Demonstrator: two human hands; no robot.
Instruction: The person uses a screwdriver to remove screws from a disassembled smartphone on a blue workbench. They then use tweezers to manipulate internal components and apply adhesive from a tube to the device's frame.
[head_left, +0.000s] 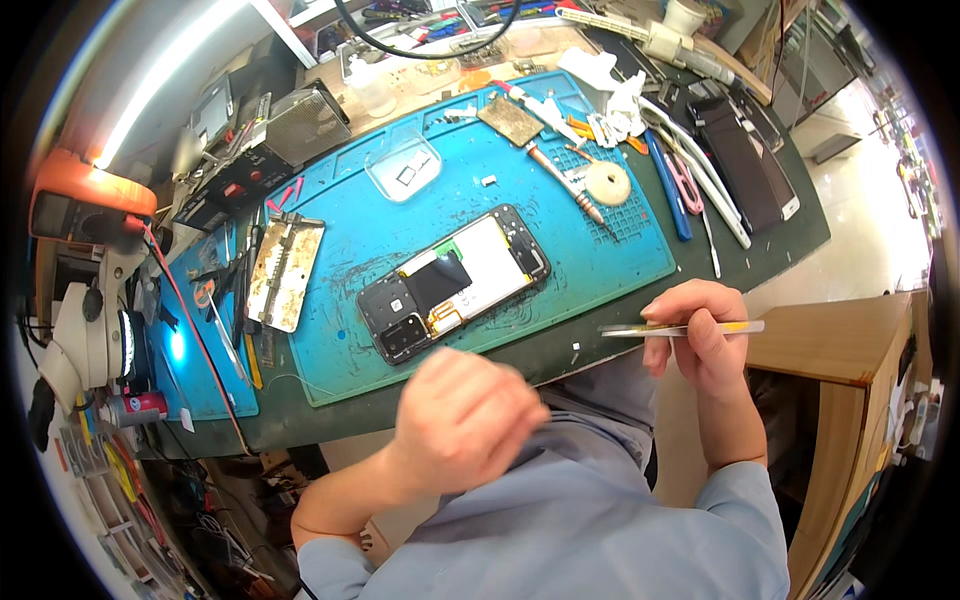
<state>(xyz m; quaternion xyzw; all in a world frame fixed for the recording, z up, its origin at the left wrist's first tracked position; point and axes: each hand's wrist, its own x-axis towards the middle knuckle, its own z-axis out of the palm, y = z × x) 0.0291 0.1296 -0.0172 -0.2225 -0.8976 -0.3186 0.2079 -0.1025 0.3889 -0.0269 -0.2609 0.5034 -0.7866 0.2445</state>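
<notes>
An opened smartphone (455, 285) lies face down and slanted on the blue work mat (600, 275), its inside bare: a white battery area, a black patch, a camera module and a bit of orange flex cable. Just in front of it my left hand (462, 420) hovers near the bench edge, smeared by motion; its fingers look bent, but what they hold cannot be made out. To the right, past the mat's front edge, my right hand (705, 335) pinches a slim, flat silver-grey strip (640, 330) with a yellowish stretch, held level between thumb and fingers.
A clear plastic tray (403, 165) and a metal fixture (287, 272) lie on the mat. Beyond are a soldering iron (566, 185) and a solder reel (607, 183). Pliers, tweezers and a dark phone screen (742, 165) crowd the right; a wooden cabinet (830, 345) stands beside me.
</notes>
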